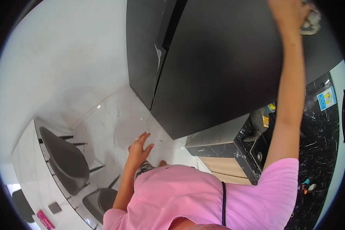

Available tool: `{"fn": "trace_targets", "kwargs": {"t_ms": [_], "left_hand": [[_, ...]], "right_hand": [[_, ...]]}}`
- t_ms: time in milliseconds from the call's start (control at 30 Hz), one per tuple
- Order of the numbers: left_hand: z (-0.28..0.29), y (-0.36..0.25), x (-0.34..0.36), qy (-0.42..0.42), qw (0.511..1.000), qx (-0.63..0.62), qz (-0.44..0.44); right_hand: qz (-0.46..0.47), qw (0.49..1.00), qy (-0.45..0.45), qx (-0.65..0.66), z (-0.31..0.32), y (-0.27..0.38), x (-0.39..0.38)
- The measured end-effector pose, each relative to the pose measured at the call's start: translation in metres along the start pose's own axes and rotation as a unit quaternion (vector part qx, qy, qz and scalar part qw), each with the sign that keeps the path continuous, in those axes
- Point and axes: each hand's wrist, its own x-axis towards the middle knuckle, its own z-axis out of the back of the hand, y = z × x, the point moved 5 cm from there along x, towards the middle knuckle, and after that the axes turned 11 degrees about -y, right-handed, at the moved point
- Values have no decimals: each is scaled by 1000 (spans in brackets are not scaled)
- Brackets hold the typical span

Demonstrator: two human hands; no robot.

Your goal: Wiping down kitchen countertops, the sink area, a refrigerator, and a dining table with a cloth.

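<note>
My right arm is stretched far up and to the right. At its end my right hand [290,15] grips a crumpled patterned cloth [311,22] against the dark grey fridge door [222,65]; some of the fingers are hidden by the hand and the frame's edge. Down by my side hangs my left hand [139,150], fingers spread, a ring on one of them, nothing in it. Beside the wide door runs a dark gap, with a second, narrower door [143,46] to its left. A pale strip [158,55] sticks out at that gap.
Right of me is a black marbled counter [318,138] with a sink [259,151] and a blue-and-yellow packet [327,98]. At left stand grey chairs [67,157] by a white table [30,161]. White marbled floor [115,115] lies between.
</note>
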Motion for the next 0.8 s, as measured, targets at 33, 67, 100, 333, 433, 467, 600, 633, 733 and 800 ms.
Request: {"fn": "trace_targets", "kwargs": {"t_ms": [33, 67, 100, 333, 433, 467, 600, 633, 733, 800], "left_hand": [[4, -5, 13, -1, 1000, 4, -7], [14, -2, 19, -3, 1000, 4, -27], [16, -9, 32, 15, 997, -8, -72], [58, 6, 97, 79, 986, -38, -141], [91, 35, 114, 74, 990, -37, -116], [101, 45, 117, 71, 993, -29, -88], [113, 61, 131, 83, 995, -23, -52], [113, 65, 135, 84, 995, -24, -46], [101, 65, 146, 100, 991, -38, -78], [91, 65, 148, 117, 986, -49, -108]], "right_hand": [[2, 1000, -14, -1, -6, 18, -9], [-9, 992, 61, 111, -20, 72, -36], [6, 975, 123, 185, -38, 98, -69], [168, 858, 259, 411, -74, 212, -215], [134, 952, 195, 192, -86, 153, -78], [73, 975, 156, 140, -82, 125, -22], [-12, 996, 85, 32, -74, 105, 20], [-26, 997, 64, 17, -74, 111, 21], [50, 964, 164, 204, -89, 174, -85], [135, 909, 238, 315, -93, 208, -151]]}}
